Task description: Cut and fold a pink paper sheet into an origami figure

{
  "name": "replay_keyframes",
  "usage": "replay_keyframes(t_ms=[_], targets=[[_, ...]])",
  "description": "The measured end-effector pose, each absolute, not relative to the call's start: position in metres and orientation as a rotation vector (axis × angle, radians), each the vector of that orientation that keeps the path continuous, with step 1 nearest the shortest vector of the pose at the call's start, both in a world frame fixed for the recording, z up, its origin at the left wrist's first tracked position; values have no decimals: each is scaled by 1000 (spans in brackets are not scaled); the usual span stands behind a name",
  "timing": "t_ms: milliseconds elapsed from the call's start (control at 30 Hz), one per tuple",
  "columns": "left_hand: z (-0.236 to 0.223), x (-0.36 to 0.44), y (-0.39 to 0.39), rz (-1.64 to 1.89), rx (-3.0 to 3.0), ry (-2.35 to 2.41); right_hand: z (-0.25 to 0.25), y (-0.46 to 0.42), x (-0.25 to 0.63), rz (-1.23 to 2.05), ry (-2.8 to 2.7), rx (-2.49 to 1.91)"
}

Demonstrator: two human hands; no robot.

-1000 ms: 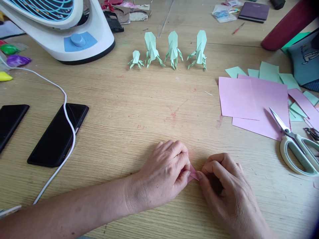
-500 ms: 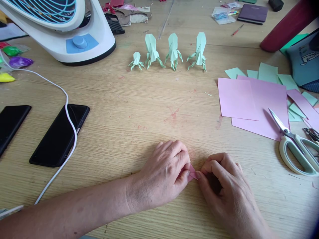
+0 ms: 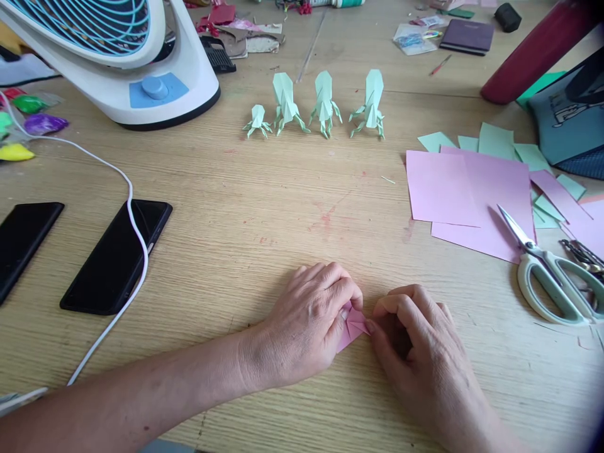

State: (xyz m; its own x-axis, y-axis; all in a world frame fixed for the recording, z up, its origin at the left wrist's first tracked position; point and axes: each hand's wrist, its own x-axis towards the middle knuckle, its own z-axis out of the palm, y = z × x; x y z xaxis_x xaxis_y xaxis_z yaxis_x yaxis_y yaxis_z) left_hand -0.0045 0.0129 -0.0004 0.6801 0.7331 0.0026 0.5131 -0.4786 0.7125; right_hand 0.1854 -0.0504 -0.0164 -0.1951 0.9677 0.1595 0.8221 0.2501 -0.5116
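Between my two hands, low on the wooden table, is a small piece of folded pink paper [image 3: 352,329] with creases showing. My left hand [image 3: 318,321] lies over its left part, fingers curled and pressing on it, so much of the paper is hidden. At the paper's right tip, the thumb and forefinger of my right hand [image 3: 418,340] pinch together. Farther back stand several mint-green folded paper figures [image 3: 324,104] with legs, in a row, one smaller than the others.
Pink paper sheets [image 3: 472,189] lie right of centre, with green paper pieces [image 3: 496,138] behind and scissors [image 3: 550,270] overlapping their edge. A dark red cylinder [image 3: 533,53] leans in at upper right. At left are a fan [image 3: 160,88], a black phone [image 3: 113,264] and a white cable [image 3: 136,233].
More of the folded pink paper shows now, as my left thumb has shifted back from it. My right hand keeps its pinch at the tip. The camera view has shifted slightly.
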Motion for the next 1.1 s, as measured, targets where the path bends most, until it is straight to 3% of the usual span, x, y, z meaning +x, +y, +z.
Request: replay_keyframes(t_ms=[600,1100], targets=[[-6,4,6,445,2272,1067,-16,-57,190,447,-2095,-1472],[-11,2,5,468,2322,1055,-14,-80,195,-76,-2474,-1275]])
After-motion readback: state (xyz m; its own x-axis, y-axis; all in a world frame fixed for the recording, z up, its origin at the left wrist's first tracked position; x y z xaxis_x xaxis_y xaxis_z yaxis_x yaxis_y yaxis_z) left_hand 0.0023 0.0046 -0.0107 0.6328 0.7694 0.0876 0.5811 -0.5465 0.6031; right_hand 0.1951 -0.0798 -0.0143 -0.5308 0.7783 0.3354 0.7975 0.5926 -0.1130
